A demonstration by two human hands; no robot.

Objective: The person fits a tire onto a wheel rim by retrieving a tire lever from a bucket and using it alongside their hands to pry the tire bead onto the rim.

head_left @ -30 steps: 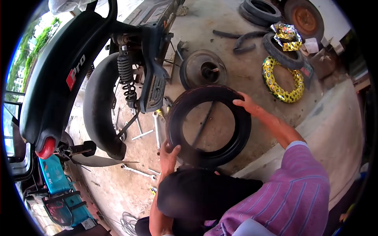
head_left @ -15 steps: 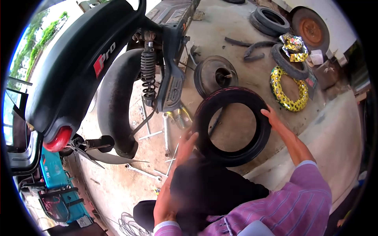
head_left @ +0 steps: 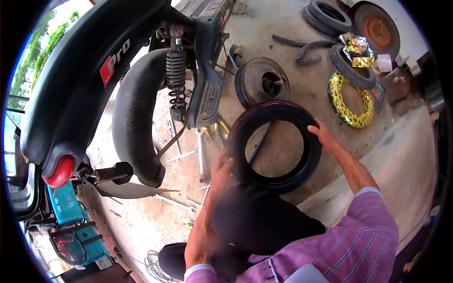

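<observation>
A black tyre (head_left: 237, 146) with reddish marks along its top tread is held up in front of my knees, tilted so that its open centre shows the floor. My right hand (head_left: 322, 136) grips its right edge, thumb on the near face and fingers behind. At the lower left edge, my left hand (head_left: 221, 170) is closed against the tread, its fingers partly hidden. Just beyond the tyre, a wheel rim with a hub (head_left: 265, 85) rests on the floor.
At left stands a scooter body (head_left: 89, 89) with a shock absorber (head_left: 176, 75) and a mudguard (head_left: 137, 113). Wrenches (head_left: 201, 155) and pliers (head_left: 219, 132) lie on the floor. Farther right are a yellow wrapped ring (head_left: 336, 96), tyres (head_left: 325, 21) and cut rubber strips (head_left: 311, 47).
The tyre sits slightly farther left and higher in view, with both hands still on it. The surroundings have shifted a little as the head view moved.
</observation>
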